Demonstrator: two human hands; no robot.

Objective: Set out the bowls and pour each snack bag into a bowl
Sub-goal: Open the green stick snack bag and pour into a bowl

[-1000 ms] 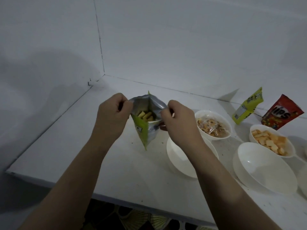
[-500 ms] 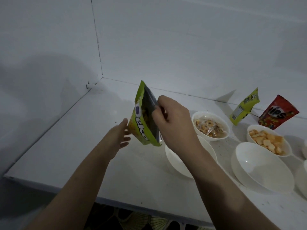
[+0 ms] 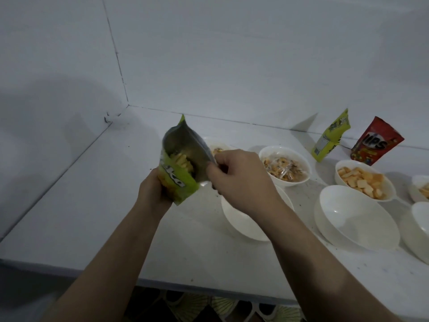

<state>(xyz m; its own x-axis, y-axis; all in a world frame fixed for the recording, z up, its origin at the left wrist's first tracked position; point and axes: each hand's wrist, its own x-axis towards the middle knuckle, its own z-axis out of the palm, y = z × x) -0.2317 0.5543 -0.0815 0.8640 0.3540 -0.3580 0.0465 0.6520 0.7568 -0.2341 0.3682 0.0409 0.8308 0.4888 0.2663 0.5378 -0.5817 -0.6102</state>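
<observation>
An opened green snack bag (image 3: 180, 180) with yellow sticks inside tilts above the white counter. My left hand (image 3: 152, 190) grips its bottom from below. My right hand (image 3: 239, 180) pinches the bag's open silver edge on the right. Under my right wrist sits an empty white bowl (image 3: 241, 225), partly hidden. To its right stands another empty white bowl (image 3: 355, 217). Behind them a bowl (image 3: 285, 165) holds wrapped snacks and a bowl (image 3: 364, 180) holds orange square crackers.
A yellow-green bag (image 3: 332, 135) and a red chips bag (image 3: 376, 144) lean on the back wall at right. Two more bowls (image 3: 421, 189) are cut off at the right edge. White walls close the counter's left and back sides; its front edge (image 3: 162, 283) is near.
My left hand let go of the bag's opening, dropped away, and now grips the bag's bottom. The bag has tipped over toward the right with its mouth open toward me.
</observation>
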